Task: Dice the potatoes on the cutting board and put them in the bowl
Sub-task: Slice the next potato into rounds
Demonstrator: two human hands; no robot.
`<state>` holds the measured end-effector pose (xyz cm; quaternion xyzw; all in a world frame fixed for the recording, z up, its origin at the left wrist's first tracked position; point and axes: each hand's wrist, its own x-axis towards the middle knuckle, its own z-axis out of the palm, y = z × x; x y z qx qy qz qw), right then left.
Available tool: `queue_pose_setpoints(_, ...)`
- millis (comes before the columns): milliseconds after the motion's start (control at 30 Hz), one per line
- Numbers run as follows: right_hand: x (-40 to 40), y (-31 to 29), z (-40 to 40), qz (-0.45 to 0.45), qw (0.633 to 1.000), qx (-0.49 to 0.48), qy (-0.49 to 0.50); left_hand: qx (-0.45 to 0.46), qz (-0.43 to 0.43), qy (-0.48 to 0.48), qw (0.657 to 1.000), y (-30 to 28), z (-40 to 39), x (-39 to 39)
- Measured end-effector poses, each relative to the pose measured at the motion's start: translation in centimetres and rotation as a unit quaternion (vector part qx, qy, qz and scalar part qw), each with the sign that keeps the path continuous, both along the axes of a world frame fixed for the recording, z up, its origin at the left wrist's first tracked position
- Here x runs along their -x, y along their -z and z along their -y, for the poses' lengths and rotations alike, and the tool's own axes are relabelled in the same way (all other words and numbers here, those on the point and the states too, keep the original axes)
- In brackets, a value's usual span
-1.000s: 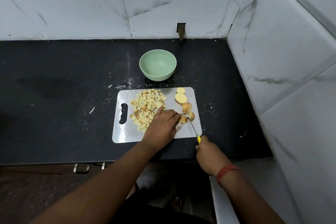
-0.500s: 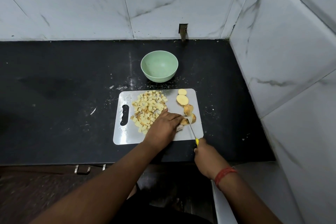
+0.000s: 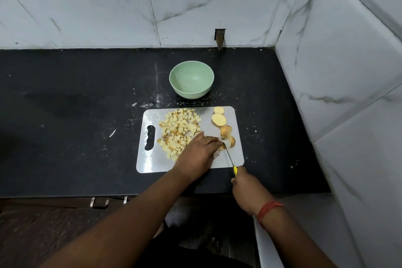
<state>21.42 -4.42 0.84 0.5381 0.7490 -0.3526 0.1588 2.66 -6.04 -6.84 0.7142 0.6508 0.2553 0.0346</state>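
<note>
left hand [image 3: 199, 152] hiding potato piece, knife [image 3: 228, 155] blade thin

My pale rectangular plastic cutting board [image 3: 150, 162] lies flat on the black stone counter [image 3: 65, 115]. Everything else I place from that board. The green round bowl [image 3: 191, 79] stands just behind its far edge, apart from it. On the board's left half lies the heap of small potato cubes [image 3: 178, 130]. Along its right side, from far edge toward me, lie the round potato slices [image 3: 218, 116] and then larger potato chunks [image 3: 226, 131]. My left hand [image 3: 199, 154] rests on the board's near middle, over a potato piece. My right hand [image 3: 245, 189] is before the board's near right corner, holding the yellow-handled thin-bladed knife [image 3: 229, 159], whose blade reaches across the board to just right of my left fingertips.
</note>
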Motion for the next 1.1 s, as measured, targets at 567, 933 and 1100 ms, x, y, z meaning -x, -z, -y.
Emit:
queue_pose_setpoints(567,1.3,-0.8,-0.2,-0.038,0.999,-0.03,0.014,-0.022,-0.148,0.077,0.986,0.2,2.5,0.2)
queue_pose_setpoints(933,2.3,-0.3,-0.7,-0.005,1.0,-0.015,-0.004,0.023,-0.131,0.094,0.987,-0.5,2.2,0.8)
queue_pose_setpoints(1100,3.0,-0.6,-0.9,0.004,1.0,0.002,0.0,0.036,-0.138,0.096,0.985,-0.4,2.1,0.7)
